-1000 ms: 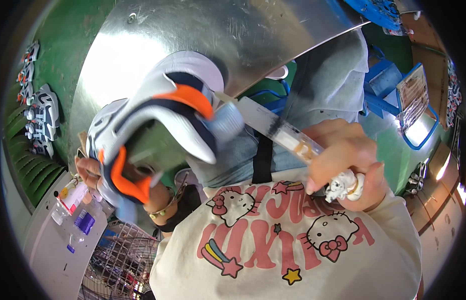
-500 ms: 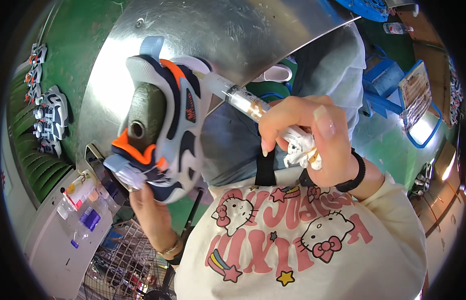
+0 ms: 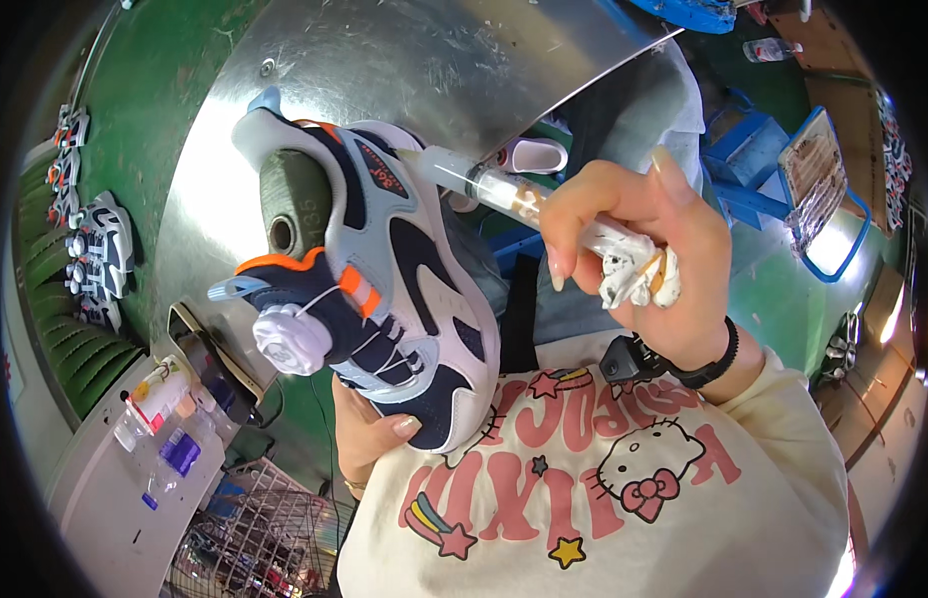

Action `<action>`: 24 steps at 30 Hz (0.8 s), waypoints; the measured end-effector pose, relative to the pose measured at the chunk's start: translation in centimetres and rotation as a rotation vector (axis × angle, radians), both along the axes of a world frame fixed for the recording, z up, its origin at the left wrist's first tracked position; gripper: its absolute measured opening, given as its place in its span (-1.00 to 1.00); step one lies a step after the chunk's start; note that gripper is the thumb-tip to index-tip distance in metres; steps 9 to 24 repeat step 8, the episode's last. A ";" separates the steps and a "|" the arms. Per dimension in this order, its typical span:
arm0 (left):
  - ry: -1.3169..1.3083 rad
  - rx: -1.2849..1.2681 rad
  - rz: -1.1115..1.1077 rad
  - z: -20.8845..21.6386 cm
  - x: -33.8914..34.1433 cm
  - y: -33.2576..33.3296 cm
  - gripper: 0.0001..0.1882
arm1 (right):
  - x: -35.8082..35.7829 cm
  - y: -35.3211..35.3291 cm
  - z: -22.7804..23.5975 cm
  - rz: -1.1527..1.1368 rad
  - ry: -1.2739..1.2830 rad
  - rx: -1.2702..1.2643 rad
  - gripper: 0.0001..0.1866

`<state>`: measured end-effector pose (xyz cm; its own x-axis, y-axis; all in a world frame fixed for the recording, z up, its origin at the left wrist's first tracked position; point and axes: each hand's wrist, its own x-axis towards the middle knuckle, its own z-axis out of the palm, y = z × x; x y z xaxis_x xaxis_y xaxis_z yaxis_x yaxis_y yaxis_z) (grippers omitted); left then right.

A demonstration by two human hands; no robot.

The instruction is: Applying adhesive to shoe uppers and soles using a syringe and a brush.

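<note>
My left hand (image 3: 369,434) grips the toe of a sneaker (image 3: 439,289), thumb on the dark blue toe cap. The sneaker is navy, light blue, white and orange, with a round white dial (image 3: 290,339) on its tongue and a dark green shoe last (image 3: 295,204) inside. Closed around a clear syringe (image 3: 504,189), my right hand (image 3: 643,239) is to the right of the shoe. The syringe tip lies by the shoe's side near the heel; whether it touches cannot be told. White crumpled wrapping (image 3: 628,264) shows at the syringe's rear end, within my fingers.
Beyond the shoe lies a shiny metal table (image 3: 414,60). To the left are a green slatted rack (image 3: 75,329) with several sneakers, a phone (image 3: 210,359), and bottles on a pale surface (image 3: 95,498). A wire basket (image 3: 255,528) stands lower left; a blue-framed stool (image 3: 818,189) stands right.
The sneaker has turned so its dial, laces and toe show, and its toe has come closer to me. My left hand moved right with it; the syringe shifted slightly right.
</note>
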<state>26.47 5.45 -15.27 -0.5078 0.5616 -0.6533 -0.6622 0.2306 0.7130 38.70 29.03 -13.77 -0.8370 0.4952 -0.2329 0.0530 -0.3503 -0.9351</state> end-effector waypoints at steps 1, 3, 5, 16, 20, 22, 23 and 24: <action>-0.001 0.002 -0.001 -0.4 -0.1 -0.4 -0.03 | 0.0 0.0 0.4 0.010 -0.031 0.005 -0.28; -0.011 0.018 -0.078 -1.2 -0.6 -2.1 -0.04 | 0.2 0.0 1.3 0.035 -0.080 0.017 -0.26; -0.017 0.004 -0.070 -0.9 -0.4 -2.5 -0.04 | 0.2 -0.3 2.2 0.050 -0.098 0.028 -0.26; -0.081 0.035 -0.037 1.0 2.1 -10.4 -0.08 | 0.9 -0.2 2.2 0.140 -0.062 0.084 -0.24; -0.081 0.035 -0.037 1.0 2.1 -10.4 -0.08 | 0.9 -0.2 2.2 0.140 -0.062 0.084 -0.24; -0.081 0.035 -0.037 1.0 2.1 -10.4 -0.08 | 0.9 -0.2 2.2 0.140 -0.062 0.084 -0.24; -0.081 0.035 -0.037 1.0 2.1 -10.4 -0.08 | 0.9 -0.2 2.2 0.140 -0.062 0.084 -0.24; -0.081 0.035 -0.037 1.0 2.1 -10.4 -0.08 | 0.9 -0.2 2.2 0.140 -0.062 0.084 -0.24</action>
